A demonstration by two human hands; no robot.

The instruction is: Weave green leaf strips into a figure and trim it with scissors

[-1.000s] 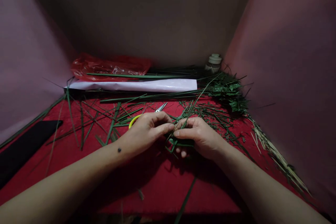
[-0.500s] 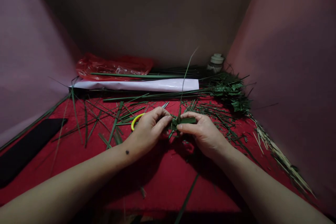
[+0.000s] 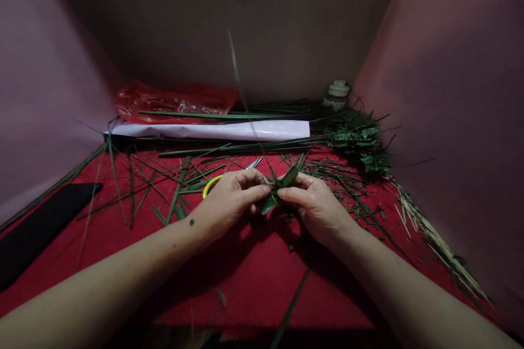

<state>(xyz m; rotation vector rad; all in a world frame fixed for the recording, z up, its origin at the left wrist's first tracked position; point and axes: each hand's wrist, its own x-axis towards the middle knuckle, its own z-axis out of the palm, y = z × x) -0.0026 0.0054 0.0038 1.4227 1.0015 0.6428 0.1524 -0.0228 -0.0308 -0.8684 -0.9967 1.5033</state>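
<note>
Holds a folded green leaf piece (image 3: pixel 287 177) low over the red bench (image 3: pixel 245 283), pinched between thumb and fingers in left grip (image 3: pixel 237 192) and right grip (image 3: pixel 311 200) alike. Cannot make out its underside or the fingertips curled behind it. Shows the scissors (image 3: pixel 255 163) only in part past the left grip. Blurs along the long strand (image 3: pixel 234 68) rising from the folds.

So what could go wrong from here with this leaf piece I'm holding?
The leaf piece might loosen if your left hand or right hand slips, since only fingertips seem to pinch it. The long strand rising from it could snag or bend. The scissors lie partly hidden beyond your left hand, so that hand might bump the blade.
</note>
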